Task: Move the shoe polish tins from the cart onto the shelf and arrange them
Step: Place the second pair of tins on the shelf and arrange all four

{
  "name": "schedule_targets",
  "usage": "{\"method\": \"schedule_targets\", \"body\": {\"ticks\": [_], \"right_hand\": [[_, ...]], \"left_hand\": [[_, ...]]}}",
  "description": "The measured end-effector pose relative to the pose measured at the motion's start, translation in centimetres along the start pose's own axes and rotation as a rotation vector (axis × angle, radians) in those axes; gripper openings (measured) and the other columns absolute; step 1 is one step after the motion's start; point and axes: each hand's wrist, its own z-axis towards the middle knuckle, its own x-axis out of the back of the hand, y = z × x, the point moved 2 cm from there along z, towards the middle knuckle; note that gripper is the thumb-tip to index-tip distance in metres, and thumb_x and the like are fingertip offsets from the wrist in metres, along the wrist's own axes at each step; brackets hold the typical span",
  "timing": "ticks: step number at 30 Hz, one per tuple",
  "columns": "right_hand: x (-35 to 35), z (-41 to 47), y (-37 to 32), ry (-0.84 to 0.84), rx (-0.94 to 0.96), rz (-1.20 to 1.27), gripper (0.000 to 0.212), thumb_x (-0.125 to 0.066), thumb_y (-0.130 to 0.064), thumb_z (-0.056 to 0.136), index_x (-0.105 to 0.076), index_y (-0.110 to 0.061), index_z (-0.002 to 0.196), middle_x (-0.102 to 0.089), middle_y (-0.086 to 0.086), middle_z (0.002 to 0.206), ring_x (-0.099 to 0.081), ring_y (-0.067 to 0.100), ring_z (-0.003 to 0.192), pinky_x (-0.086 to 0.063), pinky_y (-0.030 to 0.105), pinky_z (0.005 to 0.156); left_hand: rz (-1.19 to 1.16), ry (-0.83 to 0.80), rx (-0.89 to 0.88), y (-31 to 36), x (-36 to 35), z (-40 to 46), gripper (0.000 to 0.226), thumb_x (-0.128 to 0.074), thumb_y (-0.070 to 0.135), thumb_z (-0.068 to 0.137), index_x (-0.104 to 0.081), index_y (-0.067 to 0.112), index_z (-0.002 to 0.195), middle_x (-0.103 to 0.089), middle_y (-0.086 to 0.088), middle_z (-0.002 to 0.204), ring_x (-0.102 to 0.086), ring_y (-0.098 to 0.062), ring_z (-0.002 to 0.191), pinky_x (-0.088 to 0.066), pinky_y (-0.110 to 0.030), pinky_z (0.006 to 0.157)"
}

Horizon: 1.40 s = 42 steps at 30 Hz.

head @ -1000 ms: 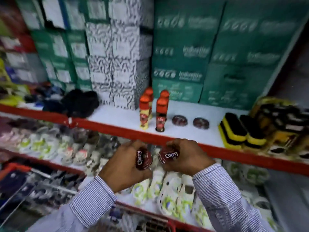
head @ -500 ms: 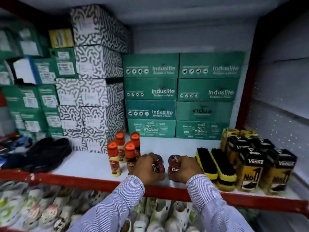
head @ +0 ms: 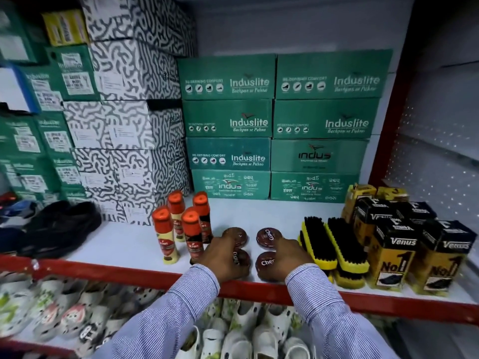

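Note:
Four round dark-red Cherry shoe polish tins lie flat on the white shelf (head: 124, 242), in two rows. The back left tin (head: 237, 233) and the back right tin (head: 265, 237) sit free. My left hand (head: 221, 259) covers and grips the front left tin (head: 243, 259) from the left. The front right tin (head: 263, 264) rests on the shelf near the red front edge (head: 103, 272), gripped from the right by my right hand (head: 287, 257). The cart is out of view.
Several orange-capped Kiwi bottles (head: 190, 233) stand just left of the tins. Yellow brushes (head: 334, 244) and Venus boxes (head: 394, 252) fill the right. Green shoe boxes (head: 229, 156) and patterned boxes (head: 124, 125) are stacked behind. Black shoes (head: 57, 226) lie left; clogs (head: 64, 314) fill the lower shelf.
Both hands rose from below the shelf edge and carried a tin each forward. The two tins now lie flat on the shelf in front of the two that were there.

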Motion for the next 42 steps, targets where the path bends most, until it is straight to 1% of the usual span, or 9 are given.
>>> {"method": "schedule_targets", "body": {"ticks": [2, 5, 6, 11, 16, 22, 30, 34, 42], "right_hand": [[0.6, 0.4, 0.0, 0.048, 0.031, 0.052, 0.068, -0.068, -0.044, 0.063, -0.058, -0.03, 0.128, -0.064, 0.006, 0.128, -0.062, 0.026, 0.117, -0.051, 0.031, 0.099], [1.5, 1.3, -0.6, 0.151, 0.101, 0.081, 0.03, -0.062, -0.031, 0.08, -0.071, -0.023, 0.107, -0.073, 0.01, 0.113, -0.065, 0.033, 0.108, -0.054, 0.035, 0.088], [1.6, 1.6, -0.9, 0.173, 0.111, 0.087, 0.027, -0.057, -0.027, 0.083, -0.072, -0.021, 0.104, -0.073, 0.011, 0.111, -0.065, 0.035, 0.106, -0.054, 0.036, 0.087], [0.2, 3.0, -1.3, 0.097, 0.142, 0.018, 0.023, -0.05, -0.014, 0.076, -0.069, -0.016, 0.088, -0.073, 0.015, 0.099, -0.066, 0.038, 0.095, -0.051, 0.033, 0.074], [0.0, 2.6, -1.3, 0.103, 0.205, -0.027, 0.028, -0.051, -0.007, 0.081, -0.068, -0.015, 0.102, -0.069, 0.015, 0.111, -0.063, 0.037, 0.105, -0.052, 0.035, 0.083], [0.3, 2.2, -1.4, 0.114, 0.191, -0.074, 0.03, -0.047, -0.01, 0.088, -0.067, -0.013, 0.111, -0.065, 0.019, 0.119, -0.059, 0.038, 0.111, -0.048, 0.036, 0.084], [0.2, 1.9, -1.8, 0.097, 0.163, -0.081, 0.03, -0.048, -0.011, 0.085, -0.068, -0.018, 0.107, -0.065, 0.014, 0.12, -0.059, 0.036, 0.111, -0.049, 0.035, 0.083], [0.4, 1.7, -1.8, 0.107, 0.115, -0.06, 0.028, -0.048, -0.011, 0.089, -0.065, -0.011, 0.111, -0.064, 0.02, 0.12, -0.058, 0.038, 0.113, -0.048, 0.035, 0.086], [0.2, 1.8, -1.8, 0.112, 0.155, -0.063, 0.033, -0.046, -0.01, 0.086, -0.067, -0.017, 0.11, -0.065, 0.015, 0.12, -0.059, 0.037, 0.111, -0.049, 0.035, 0.084]], "left_hand": [[0.0, 0.015, -0.014, -0.1, 0.4, 0.5, 0.059, -0.068, 0.04, 0.069, -0.061, 0.027, 0.127, -0.071, 0.0, 0.123, -0.068, -0.019, 0.113, -0.054, -0.029, 0.098], [0.038, 0.049, -0.007, 0.3, 0.9, 1.9, 0.034, -0.064, 0.022, 0.076, -0.072, 0.024, 0.109, -0.074, -0.006, 0.112, -0.069, -0.027, 0.106, -0.056, -0.033, 0.093], [0.041, 0.064, 0.003, 0.4, 0.9, 2.3, 0.03, -0.063, 0.017, 0.079, -0.073, 0.022, 0.106, -0.074, -0.008, 0.112, -0.069, -0.029, 0.106, -0.056, -0.034, 0.092], [0.047, 0.076, 0.034, -0.4, -0.3, 4.3, 0.033, -0.06, 0.011, 0.086, -0.074, 0.019, 0.115, -0.073, -0.013, 0.121, -0.064, -0.032, 0.117, -0.052, -0.036, 0.1], [0.007, 0.108, 0.051, -1.1, -1.4, 5.5, 0.025, -0.065, 0.016, 0.087, -0.078, 0.021, 0.108, -0.076, -0.011, 0.114, -0.067, -0.033, 0.113, -0.053, -0.034, 0.098], [-0.058, 0.114, 0.036, -1.1, -1.7, 6.2, 0.021, -0.069, 0.024, 0.086, -0.081, 0.025, 0.103, -0.079, -0.008, 0.108, -0.068, -0.03, 0.11, -0.054, -0.031, 0.095], [-0.082, 0.121, -0.01, -0.7, -1.6, 6.0, 0.021, -0.068, 0.021, 0.088, -0.08, 0.023, 0.104, -0.079, -0.009, 0.11, -0.069, -0.028, 0.11, -0.053, -0.029, 0.096], [-0.098, 0.122, -0.015, -0.6, -1.6, 6.0, 0.02, -0.068, 0.02, 0.088, -0.081, 0.023, 0.103, -0.08, -0.008, 0.109, -0.069, -0.026, 0.11, -0.053, -0.029, 0.096], [-0.099, 0.111, -0.013, -0.7, -1.7, 6.1, 0.021, -0.068, 0.022, 0.087, -0.08, 0.026, 0.104, -0.08, -0.007, 0.108, -0.069, -0.027, 0.109, -0.054, -0.035, 0.098]]}}
